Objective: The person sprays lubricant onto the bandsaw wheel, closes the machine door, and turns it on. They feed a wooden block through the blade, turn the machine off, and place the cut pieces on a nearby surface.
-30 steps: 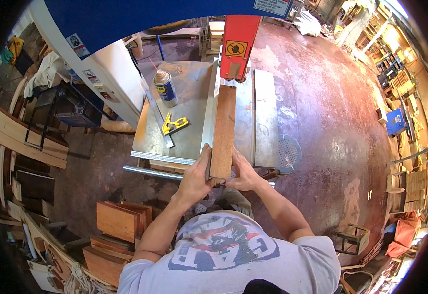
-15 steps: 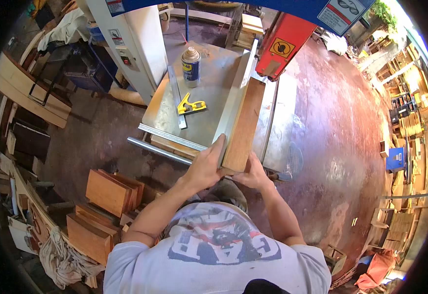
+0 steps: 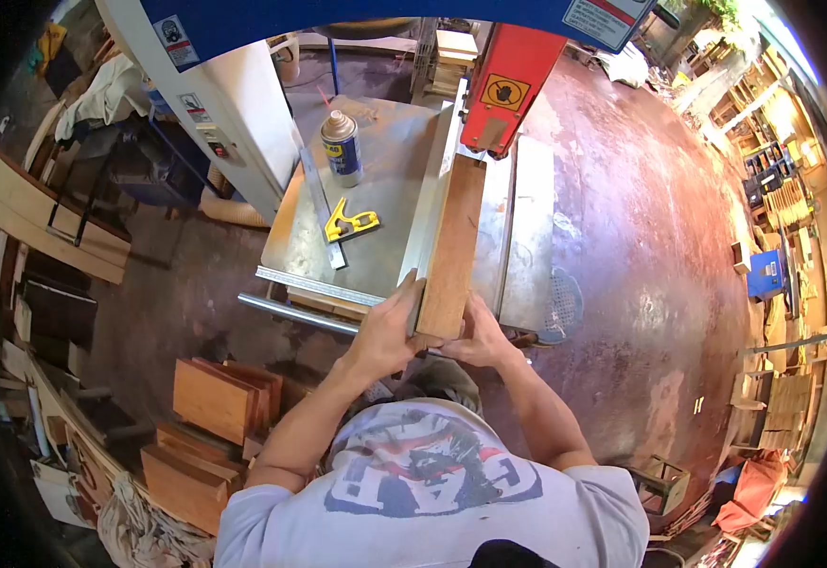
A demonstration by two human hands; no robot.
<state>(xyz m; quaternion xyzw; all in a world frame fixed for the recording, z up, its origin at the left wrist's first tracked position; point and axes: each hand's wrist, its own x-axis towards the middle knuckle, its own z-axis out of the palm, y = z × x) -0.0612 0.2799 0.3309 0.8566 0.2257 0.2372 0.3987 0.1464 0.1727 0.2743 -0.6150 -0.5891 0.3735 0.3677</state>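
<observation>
A long reddish-brown wooden board [image 3: 456,248] lies along the metal fence [image 3: 426,220] on the band saw table [image 3: 390,156]. Its far end is close below the red blade guard [image 3: 508,90]. My left hand [image 3: 390,327] grips the near end from the left, fingers stretched forward beside the fence. On the opposite side, my right hand [image 3: 480,333] holds the same end, thumb and fingers against the wood. The blade itself cannot be made out. Left of the fence lies a combination square [image 3: 349,225] with a yellow head, and a spray can [image 3: 343,151] stands behind it.
Stacked wooden blocks [image 3: 215,398] sit on the floor at my left. A metal rail [image 3: 298,313] runs along the table's front. The saw's white column [image 3: 238,114] rises at the left, and lumber [image 3: 787,407] lines the far right.
My view has shifted, so the saw appears farther left. The board has turned slightly, with its near end farther right relative to the fence, and both hands still hold that end.
</observation>
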